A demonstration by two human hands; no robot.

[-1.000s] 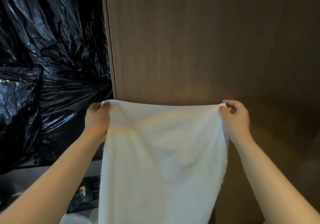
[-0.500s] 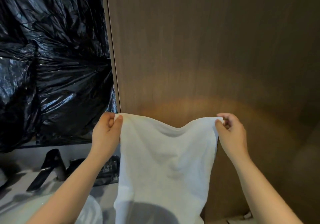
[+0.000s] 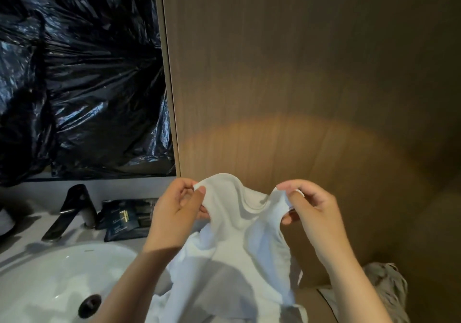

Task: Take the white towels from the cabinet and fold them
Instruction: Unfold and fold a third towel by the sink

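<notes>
A white towel (image 3: 239, 248) hangs in front of me, its top edge sagging in loose folds between my hands. My left hand (image 3: 174, 213) pinches the towel's upper left corner between thumb and fingers. My right hand (image 3: 309, 208) pinches the upper right corner the same way. The two hands are close together, about chest height, in front of a brown wooden cabinet panel (image 3: 299, 85). The towel's lower part drops out of view at the bottom edge.
A white sink basin (image 3: 57, 280) with a dark drain lies at lower left, with a black faucet (image 3: 72, 210) behind it and dark packets (image 3: 124, 220) on the counter. Black plastic sheeting (image 3: 79, 73) covers the left wall. A grey crumpled cloth (image 3: 384, 287) lies at lower right.
Both hands have come down and moved toward each other, so the towel's top edge went from stretched flat to slack and bunched. The view tilted down, showing the sink.
</notes>
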